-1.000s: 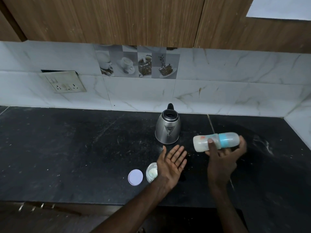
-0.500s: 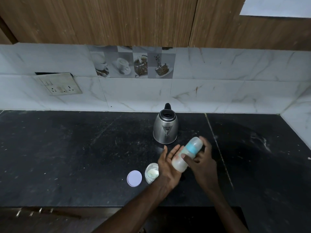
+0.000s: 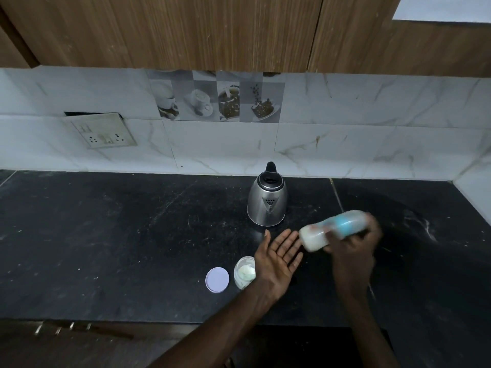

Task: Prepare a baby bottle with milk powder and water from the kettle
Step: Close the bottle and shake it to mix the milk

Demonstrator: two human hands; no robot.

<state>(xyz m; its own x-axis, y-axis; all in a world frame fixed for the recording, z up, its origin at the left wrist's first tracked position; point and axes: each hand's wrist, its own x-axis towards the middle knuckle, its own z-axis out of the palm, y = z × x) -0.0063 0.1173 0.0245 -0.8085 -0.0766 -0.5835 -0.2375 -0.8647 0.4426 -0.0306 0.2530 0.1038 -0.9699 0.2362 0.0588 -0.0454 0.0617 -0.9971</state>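
Note:
My right hand [image 3: 353, 251] grips the baby bottle [image 3: 329, 231], which lies almost sideways and motion-blurred, its milky base pointing left and its blue collar and cap to the right. My left hand [image 3: 279, 257] is held flat, palm up, fingers spread, just left of the bottle's base and apart from it. The steel kettle [image 3: 267, 201] stands behind both hands with its lid open. A small clear jar of milk powder [image 3: 244, 272] sits uncovered beside my left wrist, its round pale lid [image 3: 217, 279] lying flat to its left.
The black stone counter [image 3: 106, 235] runs to a marble-tiled backsplash with a socket plate [image 3: 102, 131] at the left. Wooden wall cabinets [image 3: 186, 30] hang overhead. The counter's front edge is near my forearms, with drawer handles [image 3: 63, 326] below at the left.
The bottle swung down against my left palm half a second ago, then back up and right to near sideways. My left hand stayed open in place.

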